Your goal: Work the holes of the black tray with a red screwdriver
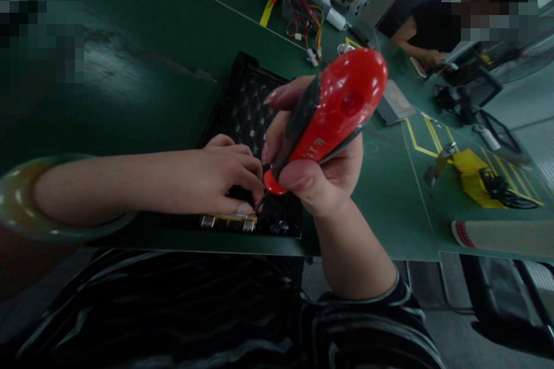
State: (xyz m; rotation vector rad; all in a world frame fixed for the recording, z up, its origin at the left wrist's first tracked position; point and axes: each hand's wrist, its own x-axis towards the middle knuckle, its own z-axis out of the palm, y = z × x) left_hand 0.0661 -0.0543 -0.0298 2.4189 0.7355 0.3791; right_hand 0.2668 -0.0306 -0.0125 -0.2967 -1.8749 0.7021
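A person's right hand [322, 179] gripped a red-handled screwdriver [341, 106], held tilted over a black panel [242, 109] on the green table [130, 86]. The left hand [216, 176] pinched narrowly round its tip beside a gold connector strip [229, 219]. A slip of the tilted blade could have nicked those fingertips or gouged the strip.

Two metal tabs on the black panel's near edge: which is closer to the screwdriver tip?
The right tab, just below the tip of the red screwdriver in the right hand. The left tab sits farther off, below the left hand.
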